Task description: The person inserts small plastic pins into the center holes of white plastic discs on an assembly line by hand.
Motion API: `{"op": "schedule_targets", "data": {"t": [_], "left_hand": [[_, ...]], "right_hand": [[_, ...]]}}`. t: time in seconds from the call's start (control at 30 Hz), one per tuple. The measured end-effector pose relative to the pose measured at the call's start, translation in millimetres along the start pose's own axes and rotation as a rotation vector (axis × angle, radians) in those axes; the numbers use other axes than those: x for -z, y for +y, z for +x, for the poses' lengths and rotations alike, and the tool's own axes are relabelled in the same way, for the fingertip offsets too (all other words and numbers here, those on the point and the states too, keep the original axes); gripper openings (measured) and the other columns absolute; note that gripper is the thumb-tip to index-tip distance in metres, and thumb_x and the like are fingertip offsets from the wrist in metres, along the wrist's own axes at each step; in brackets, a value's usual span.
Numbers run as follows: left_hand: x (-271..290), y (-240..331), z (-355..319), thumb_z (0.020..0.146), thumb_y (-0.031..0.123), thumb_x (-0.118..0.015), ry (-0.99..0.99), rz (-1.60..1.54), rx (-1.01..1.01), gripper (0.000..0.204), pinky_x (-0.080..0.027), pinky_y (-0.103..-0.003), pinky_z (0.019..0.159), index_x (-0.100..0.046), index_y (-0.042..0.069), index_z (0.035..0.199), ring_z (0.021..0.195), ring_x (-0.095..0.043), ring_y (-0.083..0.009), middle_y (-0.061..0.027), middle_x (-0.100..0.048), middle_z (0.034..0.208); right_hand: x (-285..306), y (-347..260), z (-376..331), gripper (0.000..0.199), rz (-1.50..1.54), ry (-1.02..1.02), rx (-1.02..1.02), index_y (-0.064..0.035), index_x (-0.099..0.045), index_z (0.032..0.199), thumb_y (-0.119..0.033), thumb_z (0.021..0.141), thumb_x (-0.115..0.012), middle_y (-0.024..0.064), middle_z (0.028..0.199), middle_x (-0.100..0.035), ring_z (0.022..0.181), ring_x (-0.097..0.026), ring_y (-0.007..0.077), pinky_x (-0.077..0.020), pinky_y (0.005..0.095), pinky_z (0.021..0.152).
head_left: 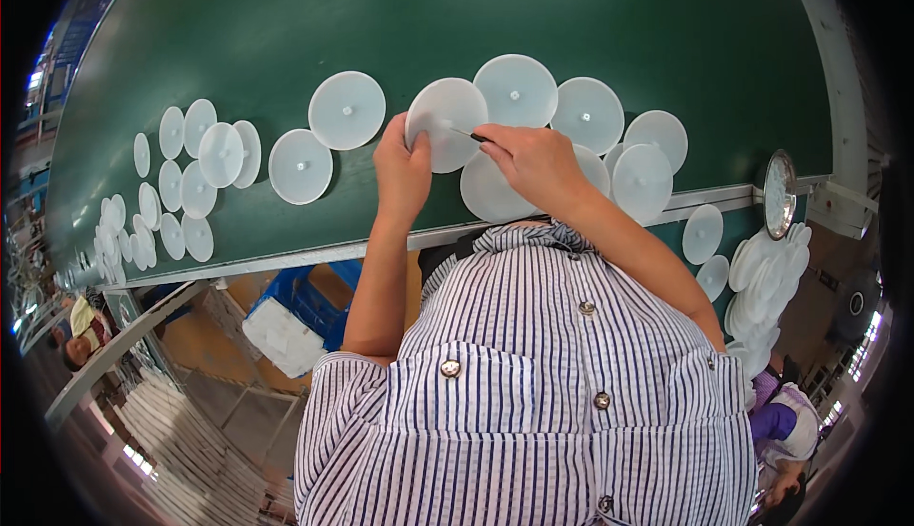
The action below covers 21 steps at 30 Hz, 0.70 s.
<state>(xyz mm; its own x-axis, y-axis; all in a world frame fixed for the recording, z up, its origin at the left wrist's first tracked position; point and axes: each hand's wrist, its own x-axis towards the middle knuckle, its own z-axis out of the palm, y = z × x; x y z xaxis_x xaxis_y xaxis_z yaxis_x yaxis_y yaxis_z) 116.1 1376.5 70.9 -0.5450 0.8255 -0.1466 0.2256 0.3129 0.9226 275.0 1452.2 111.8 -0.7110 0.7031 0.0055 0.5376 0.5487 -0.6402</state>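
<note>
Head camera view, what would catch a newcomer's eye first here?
First, the many white round discs scattered along the green conveyor belt at the top. At centre, the left hand holds one disc up while the right hand works a thin dark tool against it. The striped shirt fills the lower frame.

Green conveyor belt point(286, 21), blue crate point(314, 302), round gauge point(779, 194), striped shirt point(533, 393)

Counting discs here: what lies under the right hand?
Under the right hand lies a white disc on the green belt; its centre is covered by the hand.
</note>
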Motion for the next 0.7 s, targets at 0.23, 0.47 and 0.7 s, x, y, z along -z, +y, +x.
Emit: {"op": "schedule_targets", "data": {"t": [0.23,0.47,0.7], "left_hand": [[-4.0,15.8,-6.7,0.083,0.004,-0.044,-0.081,-0.17,0.014,0.024,-0.044,-0.031,0.074,-0.047,-0.003,0.106,0.084,-0.057,-0.0192,-0.0142,-0.058,0.092],[-12.3,23.5,-10.1,0.083,0.003,-0.043,-0.018,-0.254,-0.005,0.025,-0.044,-0.03,0.076,-0.046,-0.004,0.107,0.089,-0.055,-0.0189,-0.0143,-0.056,0.098],[-10.8,14.0,-14.7,0.083,0.003,-0.047,-0.062,-0.458,0.09,0.028,-0.044,-0.027,0.077,-0.049,-0.005,0.11,0.089,-0.056,-0.0171,-0.0118,-0.058,0.1]], "right_hand": [[6.6,4.2,-2.7,0.018,0.061,0.054,-0.035,-0.0103,-0.064,0.095,-0.017,0.079,-0.058,0.0087,0.081,-0.065,0.067,-0.062,0.0249,-0.0481,0.0319,0.059],[15.9,0.0,-7.7,0.018,0.133,0.082,-0.026,-0.01,-0.064,0.094,-0.017,0.078,-0.058,0.0076,0.079,-0.065,0.066,-0.061,0.0238,-0.0478,0.0321,0.057],[24.4,-3.9,-6.3,0.02,0.103,0.007,-0.019,-0.0069,-0.064,0.097,-0.013,0.079,-0.059,0.0098,0.084,-0.065,0.066,-0.062,0.0228,-0.0478,0.0286,0.059]]}}
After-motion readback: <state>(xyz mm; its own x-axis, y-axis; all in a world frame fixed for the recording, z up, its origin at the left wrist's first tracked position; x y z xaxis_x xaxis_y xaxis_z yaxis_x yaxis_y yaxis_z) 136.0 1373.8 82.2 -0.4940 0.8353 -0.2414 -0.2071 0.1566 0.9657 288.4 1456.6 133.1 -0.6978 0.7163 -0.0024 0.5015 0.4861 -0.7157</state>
